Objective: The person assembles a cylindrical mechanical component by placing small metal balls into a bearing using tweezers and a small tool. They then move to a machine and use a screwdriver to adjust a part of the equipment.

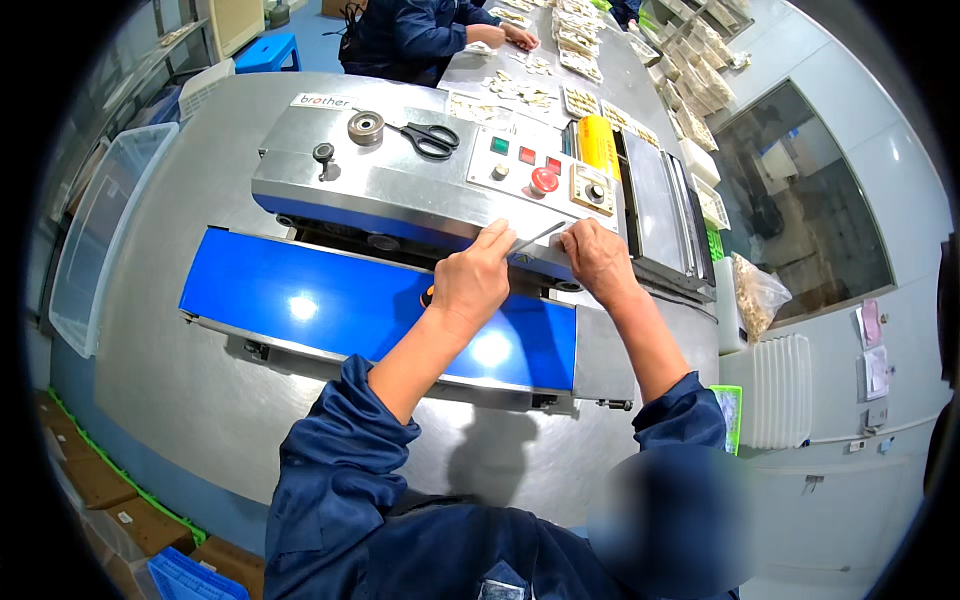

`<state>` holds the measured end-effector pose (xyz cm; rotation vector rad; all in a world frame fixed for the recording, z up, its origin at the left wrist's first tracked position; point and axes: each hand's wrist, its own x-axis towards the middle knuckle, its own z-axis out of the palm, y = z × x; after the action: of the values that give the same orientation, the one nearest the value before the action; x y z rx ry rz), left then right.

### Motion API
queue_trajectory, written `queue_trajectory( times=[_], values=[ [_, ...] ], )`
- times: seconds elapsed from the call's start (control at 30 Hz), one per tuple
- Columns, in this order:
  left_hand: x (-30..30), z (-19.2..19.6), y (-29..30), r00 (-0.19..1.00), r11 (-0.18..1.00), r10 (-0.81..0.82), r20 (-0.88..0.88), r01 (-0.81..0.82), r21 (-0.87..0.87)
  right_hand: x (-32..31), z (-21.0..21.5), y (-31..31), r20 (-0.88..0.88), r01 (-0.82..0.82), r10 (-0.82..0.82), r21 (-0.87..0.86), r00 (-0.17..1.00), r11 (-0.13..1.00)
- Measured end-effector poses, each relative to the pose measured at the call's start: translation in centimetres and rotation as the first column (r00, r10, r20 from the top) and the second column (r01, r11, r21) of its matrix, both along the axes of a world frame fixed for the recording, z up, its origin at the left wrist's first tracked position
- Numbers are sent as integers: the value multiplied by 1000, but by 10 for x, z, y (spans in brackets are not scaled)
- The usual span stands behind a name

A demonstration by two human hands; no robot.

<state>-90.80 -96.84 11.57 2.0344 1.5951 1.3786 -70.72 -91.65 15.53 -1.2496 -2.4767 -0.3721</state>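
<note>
My left hand (pixel 472 280) grips a screwdriver with an orange handle end (pixel 428 297). Its metal shaft (pixel 540 237) points right and up toward the front edge of a steel band-sealer machine (pixel 400 185). My right hand (pixel 597 258) rests against that same edge, fingers curled near the shaft's tip. Both hands hover over the blue conveyor belt (pixel 330 300). On the machine's control panel sit a green button (pixel 499 145), a red mushroom button (pixel 543 180) and a dial (pixel 594 192).
Black scissors (pixel 432 139) and a metal roller (pixel 366 127) lie on the machine top. A clear plastic bin (pixel 100 230) stands at left. A bag of pale parts (pixel 757 295) lies at right. Another person in blue (pixel 430 35) works at the far table.
</note>
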Motion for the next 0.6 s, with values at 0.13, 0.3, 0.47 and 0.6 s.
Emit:
queue_trajectory(
  times=[0.13, 0.3, 0.47, 0.6],
  values=[
    [0, -3, 0, 1000, 1000, 2, 3, -2, 4, -4, 1, -2, 62, 45, -47, 32, 997, 998],
    [1, 2, -1, 1000, 1000, -2, 15, 2, -10, -3, 4, -7, 154, 29, -31, 17, 988, 999],
    [1, 0, -1, 1000, 1000, -8, 7, 8, -7, -5, 10, -9, 225, 54, -56, 15, 973, 998],
    [0, -2, -1, 1000, 1000, -1, -3, 1, -18, -13, 25, -5, 274, 111, -77, -109, 959, 988]
  ],
)
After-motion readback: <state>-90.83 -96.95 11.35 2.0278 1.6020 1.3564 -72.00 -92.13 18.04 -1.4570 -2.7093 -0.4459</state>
